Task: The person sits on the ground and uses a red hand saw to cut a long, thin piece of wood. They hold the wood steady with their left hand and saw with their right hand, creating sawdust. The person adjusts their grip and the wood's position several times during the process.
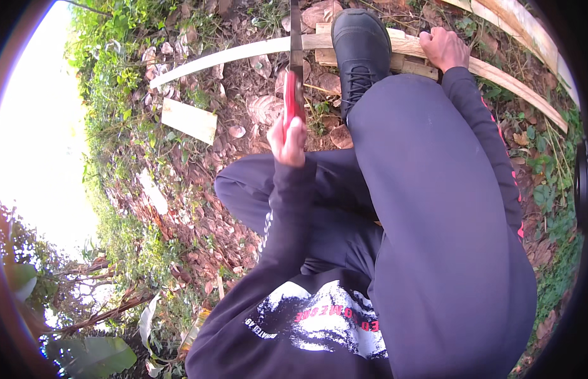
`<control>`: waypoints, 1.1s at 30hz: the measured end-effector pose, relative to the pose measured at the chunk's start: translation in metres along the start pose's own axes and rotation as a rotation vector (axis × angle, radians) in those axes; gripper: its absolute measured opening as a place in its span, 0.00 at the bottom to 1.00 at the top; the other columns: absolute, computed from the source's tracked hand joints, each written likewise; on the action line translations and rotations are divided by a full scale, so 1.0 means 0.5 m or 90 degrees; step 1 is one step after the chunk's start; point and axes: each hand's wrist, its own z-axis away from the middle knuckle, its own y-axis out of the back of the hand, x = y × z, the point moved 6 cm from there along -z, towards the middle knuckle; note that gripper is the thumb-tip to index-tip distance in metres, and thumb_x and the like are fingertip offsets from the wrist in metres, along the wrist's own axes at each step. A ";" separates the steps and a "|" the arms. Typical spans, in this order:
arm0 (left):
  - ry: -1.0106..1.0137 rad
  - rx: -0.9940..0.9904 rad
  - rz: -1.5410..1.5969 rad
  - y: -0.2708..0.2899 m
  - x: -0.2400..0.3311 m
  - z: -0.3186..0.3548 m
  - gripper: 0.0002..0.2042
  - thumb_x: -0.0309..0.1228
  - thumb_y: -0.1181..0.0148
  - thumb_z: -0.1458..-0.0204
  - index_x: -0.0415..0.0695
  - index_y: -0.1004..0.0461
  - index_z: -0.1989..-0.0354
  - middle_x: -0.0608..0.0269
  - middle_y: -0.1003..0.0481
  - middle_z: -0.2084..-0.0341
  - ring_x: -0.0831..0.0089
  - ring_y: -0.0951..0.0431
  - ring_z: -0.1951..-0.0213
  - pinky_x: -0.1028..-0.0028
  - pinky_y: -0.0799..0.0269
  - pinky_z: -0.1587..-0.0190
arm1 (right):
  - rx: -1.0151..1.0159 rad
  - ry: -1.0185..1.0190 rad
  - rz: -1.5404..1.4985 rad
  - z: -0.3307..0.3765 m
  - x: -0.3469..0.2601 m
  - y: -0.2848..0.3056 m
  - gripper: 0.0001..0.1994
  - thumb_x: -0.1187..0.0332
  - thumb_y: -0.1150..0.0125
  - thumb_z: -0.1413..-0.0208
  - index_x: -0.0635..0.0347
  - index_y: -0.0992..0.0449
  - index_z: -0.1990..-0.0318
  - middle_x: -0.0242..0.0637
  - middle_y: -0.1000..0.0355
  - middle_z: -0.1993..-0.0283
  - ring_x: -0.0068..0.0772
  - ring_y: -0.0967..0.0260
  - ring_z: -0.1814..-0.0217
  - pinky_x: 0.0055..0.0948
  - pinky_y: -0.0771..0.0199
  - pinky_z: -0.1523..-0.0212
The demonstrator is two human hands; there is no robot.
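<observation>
Saw: a hand saw point(294, 69) with a red handle and a dark narrow blade, which runs from the handle up to the top edge of the view and crosses the long strip.
Left hand point(287, 140): closed tight round the lower end of the red handle, thumb on top, dark sleeve behind it.
Long strip: a pale, thin length of wood point(224, 55), bowed by the lens, lying across the ground from the left to the far right; the blade meets it just left of the boot.
Right hand point(443, 48): fingers curled down over the strip to the right of the boot, gripping or pressing it; which one cannot be told.
Boot: a black laced boot point(360, 50) planted on the strip, between blade and right hand.
Offcuts: short pale blocks point(404, 62) under and beside the boot; a flat pale board point(189, 120) lies apart on the left.
Ground: brown dry leaves point(256, 107), green weeds at the edges.
Printed patch: white, with red marks, on the dark top point(325, 322) at the lower edge.
</observation>
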 end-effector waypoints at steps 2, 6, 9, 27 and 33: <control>-0.004 0.003 -0.003 0.014 0.017 0.070 0.11 0.30 0.53 0.44 0.35 0.33 0.75 0.72 0.40 0.89 0.87 0.47 0.89 0.83 0.53 0.87 | -0.017 -0.003 0.005 0.003 0.002 -0.001 0.22 0.51 0.55 0.50 0.58 0.20 0.64 0.54 0.24 0.61 0.56 0.26 0.57 0.46 0.29 0.52; -0.009 0.019 0.004 -0.018 0.010 -0.010 0.09 0.30 0.49 0.46 0.35 0.27 0.69 0.72 0.36 0.86 0.86 0.39 0.84 0.83 0.47 0.81 | 0.003 0.015 0.017 -0.001 0.002 0.003 0.23 0.51 0.56 0.50 0.58 0.20 0.63 0.55 0.24 0.61 0.56 0.26 0.56 0.46 0.28 0.52; -0.045 0.002 -0.007 -0.052 -0.003 -0.146 0.07 0.29 0.47 0.47 0.38 0.29 0.74 0.70 0.35 0.86 0.83 0.38 0.84 0.79 0.44 0.80 | -0.022 0.009 0.019 -0.008 -0.001 0.000 0.23 0.51 0.57 0.50 0.59 0.20 0.63 0.56 0.25 0.60 0.56 0.26 0.55 0.46 0.28 0.52; 0.066 0.014 0.256 -0.003 -0.006 -0.079 0.03 0.22 0.51 0.52 0.40 0.34 0.77 0.76 0.38 0.86 0.89 0.44 0.86 0.84 0.52 0.84 | -0.048 -0.004 0.057 -0.013 -0.007 -0.001 0.21 0.52 0.56 0.51 0.58 0.22 0.66 0.57 0.26 0.60 0.59 0.28 0.54 0.48 0.30 0.51; 0.079 0.040 0.100 0.035 -0.004 0.080 0.05 0.23 0.50 0.54 0.35 0.30 0.72 0.73 0.36 0.85 0.87 0.41 0.83 0.83 0.47 0.80 | -0.025 -0.004 0.060 -0.007 -0.004 0.003 0.20 0.53 0.56 0.51 0.58 0.22 0.67 0.56 0.25 0.60 0.58 0.27 0.55 0.48 0.30 0.52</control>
